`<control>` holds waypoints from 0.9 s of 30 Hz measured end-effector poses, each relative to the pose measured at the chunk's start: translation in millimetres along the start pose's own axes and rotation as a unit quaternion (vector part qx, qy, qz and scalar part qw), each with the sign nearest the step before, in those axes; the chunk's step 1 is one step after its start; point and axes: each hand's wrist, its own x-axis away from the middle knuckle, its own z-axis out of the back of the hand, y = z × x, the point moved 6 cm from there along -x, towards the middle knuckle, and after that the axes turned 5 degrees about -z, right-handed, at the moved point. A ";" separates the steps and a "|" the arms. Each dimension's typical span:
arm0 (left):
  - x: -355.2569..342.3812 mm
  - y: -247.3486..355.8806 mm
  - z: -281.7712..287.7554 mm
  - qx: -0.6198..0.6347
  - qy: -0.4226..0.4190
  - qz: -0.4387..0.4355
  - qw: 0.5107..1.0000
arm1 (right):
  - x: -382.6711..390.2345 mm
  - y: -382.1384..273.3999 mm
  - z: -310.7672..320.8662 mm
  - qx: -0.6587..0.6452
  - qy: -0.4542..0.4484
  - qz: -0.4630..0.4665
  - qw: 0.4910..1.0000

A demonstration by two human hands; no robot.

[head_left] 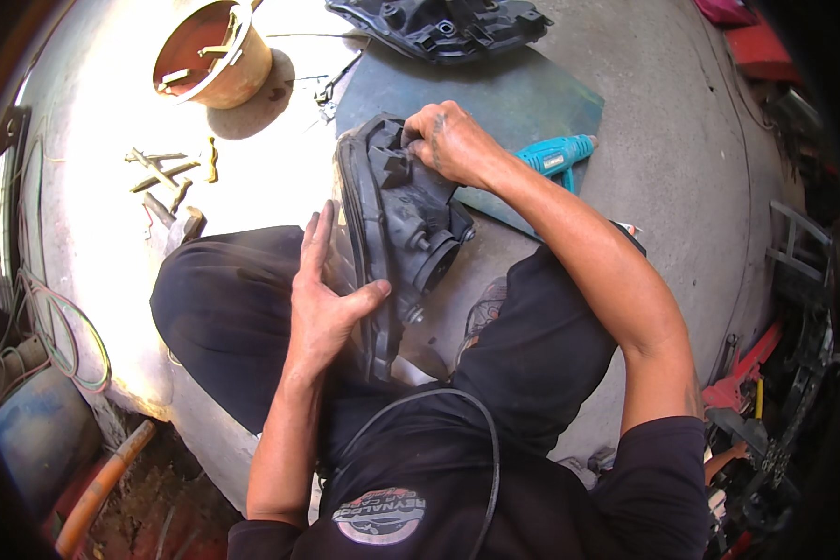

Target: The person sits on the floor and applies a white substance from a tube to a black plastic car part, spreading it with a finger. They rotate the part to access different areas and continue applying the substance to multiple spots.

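Your left hand lies flat and open against the clear lens side of the headlight, fingers spread along its face and thumb hooked over the rim, bracing it rather than gripping. The headlight stands on edge between your knees, its dark back housing turned to your right, with a round socket sticking out low on that side. Your right hand reaches over the top of the housing, fingers curled tight on its upper edge.

Just behind the headlight a dark green mat lies on the concrete floor, and a turquoise heat gun rests on it close beside your right forearm. The floor to the right of the mat is open until the red and black clutter at the far right edge.

To your left, in bright sun, small hand tools are scattered well apart from the headlight. Farther off stands an orange bucket holding more tools. At the top edge lies a second black housing, touching the mat's far border.
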 end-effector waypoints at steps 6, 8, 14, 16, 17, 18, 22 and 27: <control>0.5 0.7 0.8 0.001 0.000 0.004 1.000 | -0.1 -1.3 2.6 -0.012 -0.006 -0.015 1.000; 0.8 0.4 0.4 0.005 0.001 0.005 1.000 | -0.5 0.2 3.0 -0.018 0.000 -0.022 1.000; 1.6 -1.0 -0.7 0.027 0.001 0.018 0.999 | -2.0 -3.0 2.0 -0.048 0.001 -0.031 0.998; 1.8 -1.2 -0.9 0.032 0.002 0.021 0.999 | -2.9 -4.9 2.6 -0.041 0.007 -0.033 0.999; 1.9 -1.2 -0.6 0.030 0.002 0.024 0.999 | -3.7 -4.4 1.4 -0.034 0.010 -0.027 0.999; 2.1 -1.4 -0.9 0.034 0.003 0.027 0.999 | -4.8 -3.4 -0.3 -0.027 0.013 -0.022 0.999; 3.8 -2.0 -1.7 0.058 0.011 0.039 0.997 | -5.1 -3.4 -2.4 -0.030 0.018 -0.014 0.999; 4.5 -1.1 -0.3 0.063 0.013 0.045 0.997 | -3.4 -6.1 -1.4 -0.057 0.036 -0.012 0.998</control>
